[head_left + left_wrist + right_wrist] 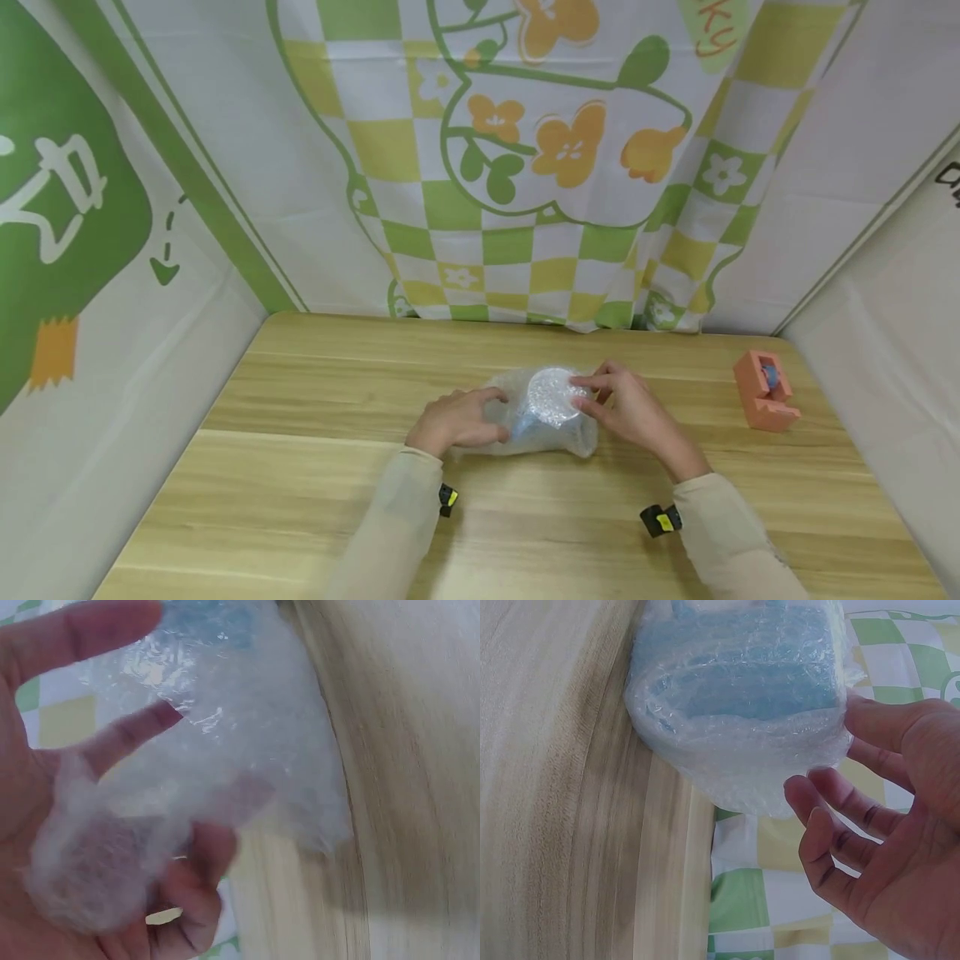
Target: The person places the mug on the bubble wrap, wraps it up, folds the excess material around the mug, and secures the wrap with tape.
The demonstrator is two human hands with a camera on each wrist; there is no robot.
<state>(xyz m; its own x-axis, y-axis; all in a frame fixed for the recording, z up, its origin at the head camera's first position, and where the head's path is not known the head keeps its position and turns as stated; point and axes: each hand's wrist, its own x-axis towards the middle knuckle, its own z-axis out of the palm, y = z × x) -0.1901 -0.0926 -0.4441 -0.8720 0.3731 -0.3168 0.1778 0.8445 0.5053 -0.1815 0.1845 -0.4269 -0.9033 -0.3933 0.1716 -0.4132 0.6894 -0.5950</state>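
Observation:
A pale-blue, rounded thing in clear bubble wrap lies on the table in the head view. Its round whitish end faces up; the wrap blurs its exact kind. My left hand is at the left, holding the loose end of the bubble wrap. In the left wrist view, that hand's lower fingers curl round the bunched wrap, and its thumb lies along the upper part. My right hand pinches the right edge of the wrapped bundle between thumb and forefinger. Its other fingers are loosely bent.
A coral-pink tape dispenser stands on the wooden table at the right. Behind the table hangs a green-and-yellow checked cloth. White printed side walls border the table left and right.

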